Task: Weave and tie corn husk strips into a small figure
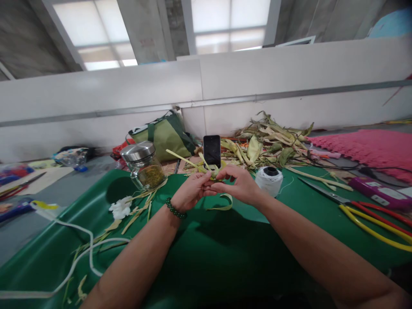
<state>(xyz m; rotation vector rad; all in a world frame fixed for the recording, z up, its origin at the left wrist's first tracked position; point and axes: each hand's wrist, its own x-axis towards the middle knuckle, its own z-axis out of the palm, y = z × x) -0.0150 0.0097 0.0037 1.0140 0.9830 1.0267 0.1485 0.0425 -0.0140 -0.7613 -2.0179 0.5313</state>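
Note:
My left hand (191, 189) and my right hand (237, 184) meet above the green mat (222, 257), both closed on a small bundle of pale green corn husk strips (212, 171). One strip sticks out up and to the left of the bundle. Fingertips of both hands press together there and partly hide it. Below the right hand, a curled husk strip (225, 202) shows over the mat. A phone (212, 150) stands upright just beyond the hands. To the right of my right hand sits a spool of white thread (269, 182).
A glass jar with a metal lid (143, 165) and white fluff (121, 207) lie left. Behind are a green bag (161, 135) and a husk pile (267, 137). Large scissors (357, 204) and a purple box (376, 191) lie right. A white cable (92, 244) crosses the mat.

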